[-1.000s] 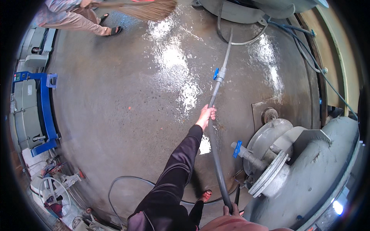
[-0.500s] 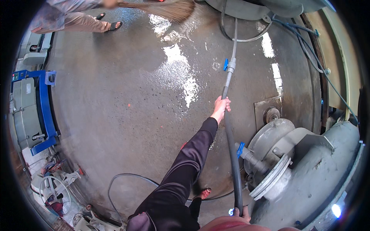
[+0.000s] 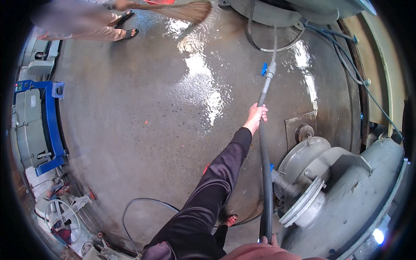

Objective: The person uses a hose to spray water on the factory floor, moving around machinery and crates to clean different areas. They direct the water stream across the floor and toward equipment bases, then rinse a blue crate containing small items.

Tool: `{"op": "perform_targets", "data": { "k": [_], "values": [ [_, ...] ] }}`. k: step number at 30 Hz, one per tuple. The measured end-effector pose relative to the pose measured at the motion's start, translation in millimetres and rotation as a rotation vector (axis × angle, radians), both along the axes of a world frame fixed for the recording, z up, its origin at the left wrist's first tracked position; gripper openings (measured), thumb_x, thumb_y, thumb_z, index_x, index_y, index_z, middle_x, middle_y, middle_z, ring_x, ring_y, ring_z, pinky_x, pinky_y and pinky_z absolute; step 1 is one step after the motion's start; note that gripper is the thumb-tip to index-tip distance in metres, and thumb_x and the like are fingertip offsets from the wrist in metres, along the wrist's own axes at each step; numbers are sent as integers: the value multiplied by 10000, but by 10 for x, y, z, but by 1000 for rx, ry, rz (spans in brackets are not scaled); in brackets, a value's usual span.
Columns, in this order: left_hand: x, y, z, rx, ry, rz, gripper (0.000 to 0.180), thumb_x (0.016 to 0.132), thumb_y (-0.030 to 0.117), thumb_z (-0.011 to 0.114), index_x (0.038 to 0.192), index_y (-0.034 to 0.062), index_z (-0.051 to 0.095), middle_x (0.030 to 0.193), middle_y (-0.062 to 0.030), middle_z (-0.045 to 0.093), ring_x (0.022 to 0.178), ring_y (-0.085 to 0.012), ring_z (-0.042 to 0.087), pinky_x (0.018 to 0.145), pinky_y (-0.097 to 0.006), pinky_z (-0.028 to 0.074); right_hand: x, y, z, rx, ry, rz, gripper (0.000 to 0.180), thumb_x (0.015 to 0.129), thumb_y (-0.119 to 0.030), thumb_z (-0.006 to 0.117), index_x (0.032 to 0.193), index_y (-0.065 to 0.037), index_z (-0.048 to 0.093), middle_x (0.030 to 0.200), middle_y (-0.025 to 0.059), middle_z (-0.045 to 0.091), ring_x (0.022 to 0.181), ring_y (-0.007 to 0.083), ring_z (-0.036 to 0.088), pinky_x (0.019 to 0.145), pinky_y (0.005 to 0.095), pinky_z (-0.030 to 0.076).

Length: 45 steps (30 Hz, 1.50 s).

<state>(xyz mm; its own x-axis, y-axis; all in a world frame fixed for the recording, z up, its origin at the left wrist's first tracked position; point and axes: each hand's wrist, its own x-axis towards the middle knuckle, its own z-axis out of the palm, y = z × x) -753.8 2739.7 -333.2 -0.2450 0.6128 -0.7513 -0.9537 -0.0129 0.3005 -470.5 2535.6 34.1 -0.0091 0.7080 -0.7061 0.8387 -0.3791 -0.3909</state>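
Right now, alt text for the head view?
A person's left hand grips a gray hose just behind its blue-handled valve, the right hand holding it nearer the body, over a wet floor. A gray flanged machine is at right; top left, another person's hand holds a broom.

Left hand (image 3: 256, 115): bare
Sleeve (image 3: 216, 186): long, dark purple-black, kinda shiny, creased
Cuff (image 3: 242, 136): plain dark band
Trouser leg (image 3: 220, 236): black
Footwear (image 3: 232, 220): reddish

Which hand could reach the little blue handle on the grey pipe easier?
Probably the left: the left hand grips the grey pipe closer to the blue handle, while the right hand holds it much lower down.
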Motion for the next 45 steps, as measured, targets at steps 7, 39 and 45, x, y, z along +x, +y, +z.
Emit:
{"op": "perform_targets", "data": {
  "k": [7,39,45],
  "values": [
    [-170,-287,40,-67,50,-7,193,759,-49,507,894,70,437,605,-3,433,422,-80,384,372,-258,369,-160,3,117,-108,-62,84,315,883,-366,564,808,-62,537,542,14,458,518,103,412,472,304,341],
    [-706,-349,1017,-133,181,-240,545,756,-81,502,1267,48,364,579,9,390,427,-81,372,372,-244,346,-645,-167,905,-73,191,35,375,863,-389,574,702,-57,508,513,28,445,496,118,423,475,321,343],
    [-1071,-289,1241,-229,236,-356,212,777,-71,518,966,24,499,573,19,414,401,-62,362,350,-222,321,-664,121,1017,-89,319,-67,411,846,-393,578,634,-49,502,489,53,427,481,135,424,476,355,329]
  ]
}}
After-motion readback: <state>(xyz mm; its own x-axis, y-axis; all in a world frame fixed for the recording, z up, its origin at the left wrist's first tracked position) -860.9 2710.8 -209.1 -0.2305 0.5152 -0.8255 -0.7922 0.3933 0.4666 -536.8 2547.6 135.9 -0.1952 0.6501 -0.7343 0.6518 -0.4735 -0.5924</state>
